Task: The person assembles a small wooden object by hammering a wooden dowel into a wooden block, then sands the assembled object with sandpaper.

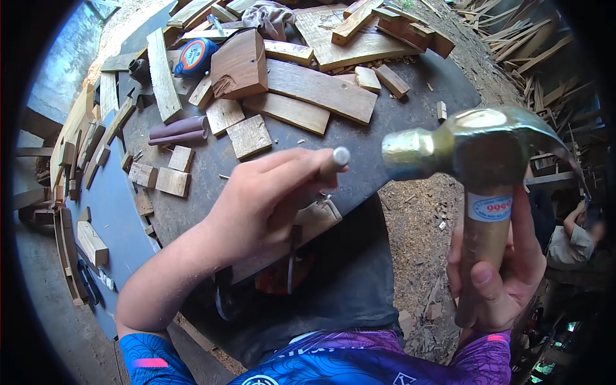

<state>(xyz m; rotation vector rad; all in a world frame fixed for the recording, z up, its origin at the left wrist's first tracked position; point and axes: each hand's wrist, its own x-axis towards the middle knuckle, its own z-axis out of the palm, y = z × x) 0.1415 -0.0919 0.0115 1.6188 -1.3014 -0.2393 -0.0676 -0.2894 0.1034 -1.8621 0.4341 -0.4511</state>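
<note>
My left hand [260, 199] is closed round a short metal rod or punch [338, 158], whose round end points up. Beneath that hand lies a wooden piece [317, 221] at the table's near edge, partly hidden by the fingers. On the right, my right hand [504, 282] grips the handle of a claw hammer [491, 151], raised with its striking face toward the rod and apart from it. A small nail [224, 176] lies on the table left of my left hand.
Wood blocks [250, 136], planks [321, 90], a blue and orange tape measure [194, 56] and purple rolls [178, 130] lie on the dark table [423, 83]. Wood scraps [532, 51] are piled at the upper right. Another person [571, 240] is at the far right.
</note>
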